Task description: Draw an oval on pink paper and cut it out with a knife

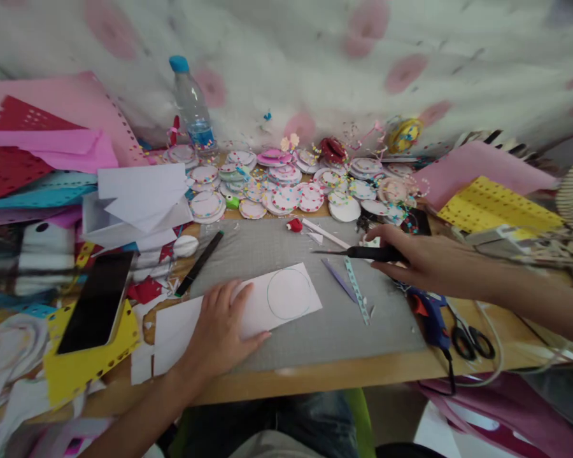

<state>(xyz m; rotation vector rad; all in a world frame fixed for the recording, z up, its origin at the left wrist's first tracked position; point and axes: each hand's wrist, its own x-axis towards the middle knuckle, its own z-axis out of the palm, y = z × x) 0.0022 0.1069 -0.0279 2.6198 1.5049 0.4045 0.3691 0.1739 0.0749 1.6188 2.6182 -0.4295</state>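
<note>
A white paper strip (254, 304) with a circle drawn in thin green line near its right end lies on the grey mat (296, 346). My left hand (224, 324) rests on the strip, fingers spread, left of the circle. In my right hand (405, 254), above the mat's right part, is a black-handled tool (372, 254) with a thin pointed metal tip aimed left. Below that tip lie a purple strip (339, 280) and a patterned teal strip (357, 291). A white stick (325, 233) lies behind the tool.
A black marker (200, 263) and a phone (97, 302) are at left. Stacked decorated paper discs (282, 198) and a water bottle (192, 107) stand at the back. A blue glue gun (430, 318) and scissors (472, 337) lie at right.
</note>
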